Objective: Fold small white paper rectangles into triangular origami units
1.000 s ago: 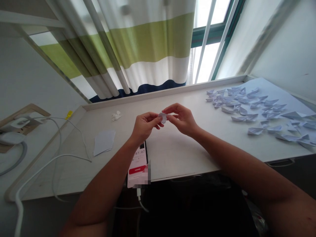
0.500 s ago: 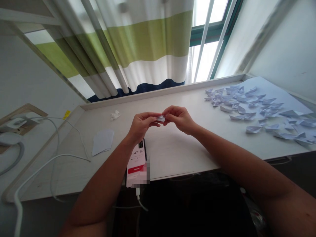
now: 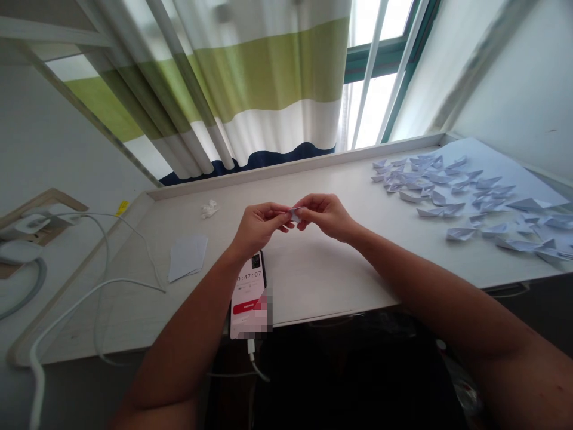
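Observation:
A small folded piece of white paper [image 3: 295,215] is pinched between my two hands above the middle of the white table. My left hand [image 3: 262,226] grips its left side with thumb and fingertips. On the other side, the thumb and fingers of my right hand [image 3: 323,215] close on it too. Fingers cover much of the paper, so its full shape is hidden. To the right lie several folded white paper boats [image 3: 441,210], crowded together. A stack of white paper sheets [image 3: 187,257] rests left of my left forearm.
A phone [image 3: 248,295] with a lit timer screen lies by the front edge, a charging cable [image 3: 251,349] plugged into it. Crumpled white scraps [image 3: 209,208] sit at the back left. White cables [image 3: 101,289] trail across the left side from a power strip [image 3: 38,224].
The folded paper has turned a little between my fingers and shows a different face. Both hands stay in nearly the same place.

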Demonstrator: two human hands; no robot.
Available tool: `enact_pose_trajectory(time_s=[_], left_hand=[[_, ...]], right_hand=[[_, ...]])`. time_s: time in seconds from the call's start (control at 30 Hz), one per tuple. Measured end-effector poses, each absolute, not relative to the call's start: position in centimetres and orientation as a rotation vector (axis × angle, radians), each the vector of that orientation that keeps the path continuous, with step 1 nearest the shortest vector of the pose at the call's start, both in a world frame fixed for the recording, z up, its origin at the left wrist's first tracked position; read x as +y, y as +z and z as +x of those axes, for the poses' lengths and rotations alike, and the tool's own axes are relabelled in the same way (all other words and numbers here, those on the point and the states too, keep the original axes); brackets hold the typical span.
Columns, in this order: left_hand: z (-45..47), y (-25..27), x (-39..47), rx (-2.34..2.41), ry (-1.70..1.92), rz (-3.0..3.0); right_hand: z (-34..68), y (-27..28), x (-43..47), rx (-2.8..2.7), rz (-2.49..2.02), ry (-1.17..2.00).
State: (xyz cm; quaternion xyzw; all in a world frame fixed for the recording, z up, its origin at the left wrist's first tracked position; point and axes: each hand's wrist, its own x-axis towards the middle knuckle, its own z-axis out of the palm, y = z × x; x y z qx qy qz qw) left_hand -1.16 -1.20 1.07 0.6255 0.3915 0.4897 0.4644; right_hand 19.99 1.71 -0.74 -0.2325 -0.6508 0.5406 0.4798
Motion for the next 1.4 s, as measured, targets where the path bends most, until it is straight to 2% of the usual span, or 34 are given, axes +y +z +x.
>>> enact_pose_trajectory(time_s=[0.53,1.1,1.4], left_hand=[[-0.86,1.34,-1.25,0.94,1.202,1.203],[-1.1,1.39,-1.37,1.005,1.199,1.365],[-0.7,1.01,-1.49,1.078,1.227,1.51]], right_hand=[[20.03,-0.94,1.85,-1.628,-0.47,1.283],[19.79,-1.33,1.95,-1.589,-0.595,1.349],[20.03,-1.04,1.8,-1.587,-0.675,1.481]])
